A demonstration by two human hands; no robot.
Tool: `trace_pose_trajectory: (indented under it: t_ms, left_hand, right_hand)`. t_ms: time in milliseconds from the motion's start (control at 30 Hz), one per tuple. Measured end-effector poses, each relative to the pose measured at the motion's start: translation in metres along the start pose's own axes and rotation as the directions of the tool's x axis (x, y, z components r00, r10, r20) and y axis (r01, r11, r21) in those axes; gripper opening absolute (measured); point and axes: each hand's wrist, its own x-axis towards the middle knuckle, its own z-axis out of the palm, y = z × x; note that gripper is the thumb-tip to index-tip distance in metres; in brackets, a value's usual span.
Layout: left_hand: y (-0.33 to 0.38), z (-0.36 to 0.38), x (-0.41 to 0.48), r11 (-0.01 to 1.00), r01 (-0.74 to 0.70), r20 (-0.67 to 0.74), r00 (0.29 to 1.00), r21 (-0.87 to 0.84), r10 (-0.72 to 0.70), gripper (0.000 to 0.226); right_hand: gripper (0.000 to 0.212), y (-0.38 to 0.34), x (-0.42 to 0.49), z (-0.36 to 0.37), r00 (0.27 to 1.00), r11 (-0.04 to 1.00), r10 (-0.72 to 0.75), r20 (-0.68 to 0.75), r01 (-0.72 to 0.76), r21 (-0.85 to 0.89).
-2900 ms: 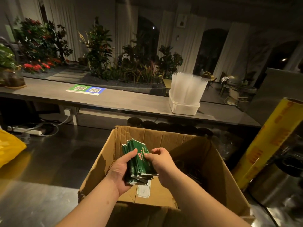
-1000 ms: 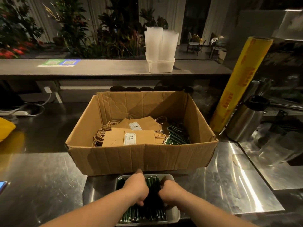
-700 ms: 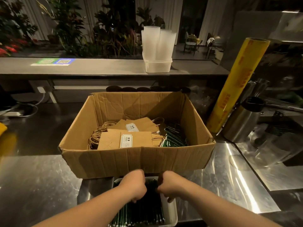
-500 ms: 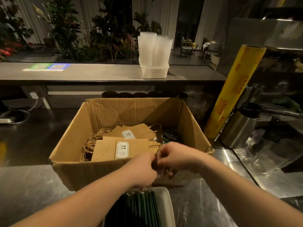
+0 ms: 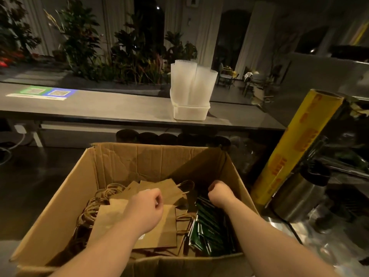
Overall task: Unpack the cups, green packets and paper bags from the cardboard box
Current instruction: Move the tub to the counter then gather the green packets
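The open cardboard box [image 5: 111,158] stands in front of me on the steel counter. Brown paper bags [image 5: 159,232] with twine handles lie in its left and middle part. Green packets [image 5: 207,226] are stacked along its right side. My left hand [image 5: 147,208] hovers over the paper bags with curled fingers and holds nothing. Over the far end of the green packets, my right hand [image 5: 219,193] is curled downward and looks empty; its fingertips are hidden. Stacks of clear plastic cups [image 5: 191,82] stand in a white tub [image 5: 189,113] on the far counter.
A yellow cling-film roll [image 5: 295,148] leans just right of the box, with a steel jug [image 5: 299,198] beside it. A row of dark round items [image 5: 147,136] sits behind the box. A QR sticker [image 5: 40,92] lies on the far counter, with plants beyond.
Both hands left the white tray of green packets in front of the box and moved up into the box. The tray has dropped out of view.
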Motion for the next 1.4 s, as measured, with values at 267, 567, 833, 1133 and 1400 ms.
trace_pose_trajectory:
  t_ms: [267,567,833,1133,1400]
  left_hand:
    - [-0.003,0.003,0.012,0.998,-0.058,0.003,0.998,0.011,0.058,0.019]
    - [-0.005,0.006,0.02,0.997,-0.083,-0.02,0.996,0.001,0.083,0.01]
    - [-0.004,0.01,0.022,0.948,0.093,0.096,0.993,-0.305,-0.066,0.01]
    - [-0.011,-0.035,0.01,-0.376,0.459,0.482,0.875,-0.805,0.035,0.063]
    - [-0.017,-0.039,0.008,-0.289,0.42,0.458,0.886,-0.86,-0.074,0.046]
  right_hand:
    - [0.079,0.017,0.051,0.033,0.953,0.952,-0.054,0.299,0.14,-0.273]
    - [0.041,0.017,0.07,0.045,0.99,0.991,-0.081,0.115,0.092,-0.102]
    - [0.048,-0.031,0.013,0.003,0.946,0.926,-0.324,-0.016,0.314,-0.209]
    - [0.051,-0.095,-0.114,0.036,0.552,0.544,-0.833,-0.038,0.805,-0.237]
    - [0.056,-0.092,-0.096,0.048,0.786,0.737,-0.565,-0.252,0.618,0.274]
